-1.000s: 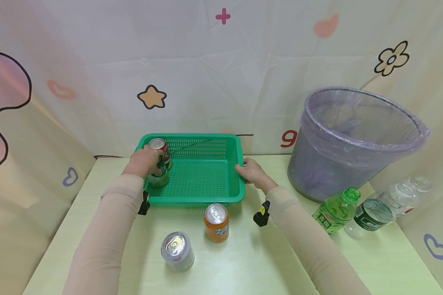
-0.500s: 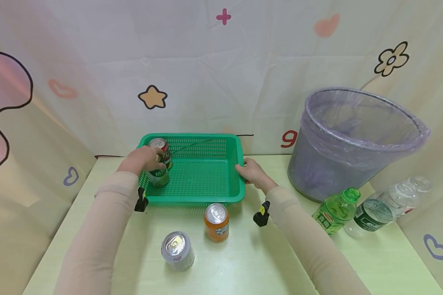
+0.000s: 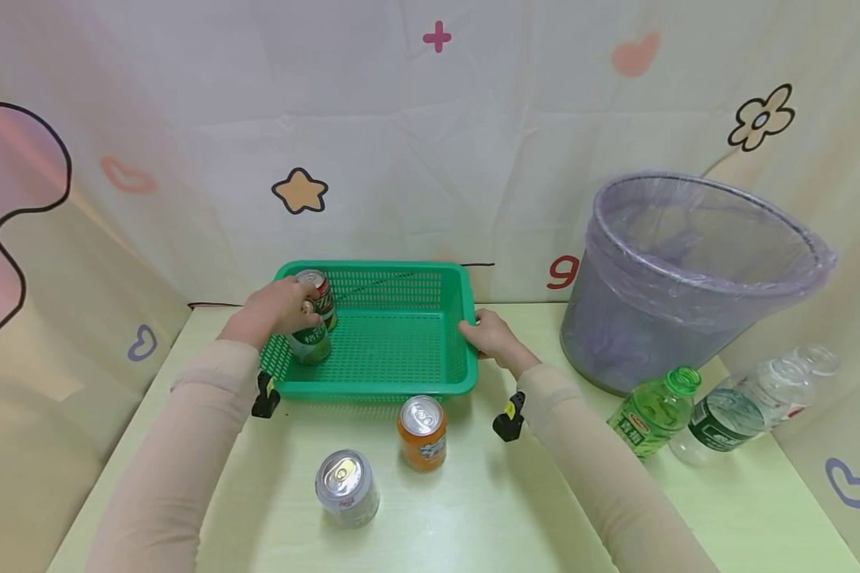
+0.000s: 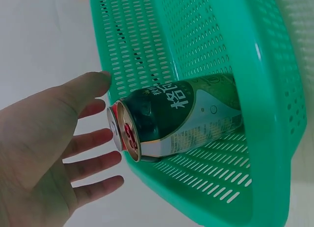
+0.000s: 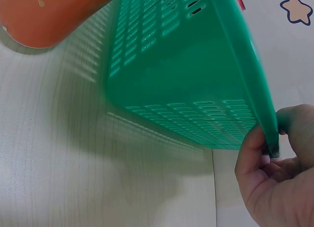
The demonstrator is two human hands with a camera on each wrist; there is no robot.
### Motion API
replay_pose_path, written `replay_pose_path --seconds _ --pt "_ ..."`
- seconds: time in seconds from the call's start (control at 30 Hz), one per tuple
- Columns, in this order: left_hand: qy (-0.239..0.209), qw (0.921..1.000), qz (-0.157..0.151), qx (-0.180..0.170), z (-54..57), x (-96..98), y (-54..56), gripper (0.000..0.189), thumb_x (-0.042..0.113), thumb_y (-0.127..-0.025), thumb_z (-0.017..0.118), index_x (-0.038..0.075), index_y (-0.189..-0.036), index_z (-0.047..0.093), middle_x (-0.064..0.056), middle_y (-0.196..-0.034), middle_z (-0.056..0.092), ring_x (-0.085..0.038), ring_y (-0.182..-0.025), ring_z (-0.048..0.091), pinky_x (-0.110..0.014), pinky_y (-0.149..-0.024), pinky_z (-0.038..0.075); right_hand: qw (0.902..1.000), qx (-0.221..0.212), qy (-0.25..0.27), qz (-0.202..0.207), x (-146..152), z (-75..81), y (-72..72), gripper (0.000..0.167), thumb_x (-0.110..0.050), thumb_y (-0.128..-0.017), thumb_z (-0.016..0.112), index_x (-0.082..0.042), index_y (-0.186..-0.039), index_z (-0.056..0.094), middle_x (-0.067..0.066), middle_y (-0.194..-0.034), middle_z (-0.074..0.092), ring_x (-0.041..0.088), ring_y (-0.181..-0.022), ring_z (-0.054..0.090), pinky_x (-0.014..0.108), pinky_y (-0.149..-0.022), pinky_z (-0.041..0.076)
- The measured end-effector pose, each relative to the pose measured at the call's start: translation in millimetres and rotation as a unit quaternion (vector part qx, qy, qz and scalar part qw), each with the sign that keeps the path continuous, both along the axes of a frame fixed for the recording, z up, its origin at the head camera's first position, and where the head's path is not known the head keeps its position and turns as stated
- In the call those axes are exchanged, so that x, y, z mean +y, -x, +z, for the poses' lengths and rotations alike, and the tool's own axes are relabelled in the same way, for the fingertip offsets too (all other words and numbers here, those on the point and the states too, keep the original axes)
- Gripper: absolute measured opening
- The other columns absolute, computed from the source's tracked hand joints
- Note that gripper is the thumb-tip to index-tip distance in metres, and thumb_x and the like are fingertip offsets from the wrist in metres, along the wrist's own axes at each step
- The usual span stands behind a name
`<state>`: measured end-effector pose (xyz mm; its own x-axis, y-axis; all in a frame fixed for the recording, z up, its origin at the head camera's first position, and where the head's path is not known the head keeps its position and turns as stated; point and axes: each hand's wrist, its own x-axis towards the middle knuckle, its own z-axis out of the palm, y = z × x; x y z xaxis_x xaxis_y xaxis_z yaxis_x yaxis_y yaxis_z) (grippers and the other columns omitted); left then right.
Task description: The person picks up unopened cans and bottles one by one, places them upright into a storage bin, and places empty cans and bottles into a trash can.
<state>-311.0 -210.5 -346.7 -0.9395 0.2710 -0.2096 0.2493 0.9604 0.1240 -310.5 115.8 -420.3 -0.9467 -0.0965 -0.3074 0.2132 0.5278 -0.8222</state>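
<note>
A green plastic basket (image 3: 401, 388) sits at the back of the table. Two cans stand upright at its left end: a green can (image 3: 311, 344) in front and a red-topped can (image 3: 326, 299) behind it. My left hand (image 4: 54, 143), fingers spread and fairly straight, is just above the can tops; the left wrist view shows a gap between it and the green can. My right hand (image 3: 496, 337) pinches the basket's right rim, thumb on one side and fingers curled under, as the right wrist view shows.
An orange can (image 3: 423, 434) and a silver-white can (image 3: 347, 487) stand in front of the basket. A bin (image 3: 616, 318) with a purple liner is at the back right. Before it are a green bottle (image 3: 652, 414) and clear bottles (image 3: 731, 414). A patterned curtain hangs behind.
My left hand has loosened from the green can and shifted slightly up and left, leaving the can in the basket. The right hand keeps its hold on the rim.
</note>
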Motion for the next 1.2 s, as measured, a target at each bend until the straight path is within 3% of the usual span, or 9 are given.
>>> replay_pose_path --seconds 0.3,0.6,0.83,1.0,1.2 --pt "0.000 0.9993 -0.016 0.035 3.1 -1.9 -8.0 0.045 0.032 -0.089 0.059 0.006 -0.126 0.052 -0.023 -0.128 0.046 -0.040 -0.112 0.048 -0.055 -0.086 0.044 1.0000 0.003 -0.001 0.001 0 -1.4 0.0 0.039 -0.022 -0.094 0.043 0.003 -0.124 0.043 0.019 -0.116 0.055 0.023 -0.090 0.060 0.039 -0.076 0.054" --pt "0.010 0.9972 -0.034 0.065 -1.7 -4.9 -17.6 0.045 0.035 -0.088 0.060 0.008 -0.124 0.054 -0.019 -0.123 0.051 -0.035 -0.098 0.055 -0.050 -0.077 0.048 1.0000 0.005 -0.002 0.001 0 -2.8 0.0 0.039 -0.022 -0.094 0.044 0.003 -0.124 0.044 0.020 -0.115 0.055 0.022 -0.088 0.060 0.039 -0.075 0.054" --pt "0.005 0.9950 -0.055 0.083 -3.5 -2.3 -25.1 0.047 0.036 -0.087 0.061 0.009 -0.126 0.054 -0.018 -0.126 0.049 -0.037 -0.105 0.052 -0.051 -0.080 0.048 1.0000 0.004 0.002 0.001 1 -2.4 -0.2 0.040 -0.022 -0.095 0.043 0.003 -0.125 0.043 0.020 -0.114 0.055 0.022 -0.089 0.060 0.039 -0.076 0.054" --pt "-0.002 0.9936 -0.065 0.092 -6.0 -1.7 -30.0 0.045 0.033 -0.086 0.062 0.011 -0.125 0.054 -0.017 -0.121 0.051 -0.033 -0.100 0.053 -0.048 -0.076 0.049 1.0000 0.001 0.008 -0.001 1 -2.2 -0.1 0.041 -0.022 -0.095 0.043 0.003 -0.127 0.041 0.020 -0.114 0.055 0.022 -0.088 0.061 0.039 -0.078 0.054" --pt "-0.009 0.9894 -0.079 0.122 -11.2 -3.0 -36.9 0.043 0.032 -0.084 0.064 0.010 -0.121 0.057 -0.017 -0.122 0.052 -0.035 -0.104 0.054 -0.049 -0.078 0.049 0.9999 0.002 0.010 0.000 0 -3.5 0.9 0.042 -0.022 -0.094 0.043 0.003 -0.128 0.041 0.019 -0.114 0.055 0.022 -0.089 0.060 0.040 -0.078 0.054"
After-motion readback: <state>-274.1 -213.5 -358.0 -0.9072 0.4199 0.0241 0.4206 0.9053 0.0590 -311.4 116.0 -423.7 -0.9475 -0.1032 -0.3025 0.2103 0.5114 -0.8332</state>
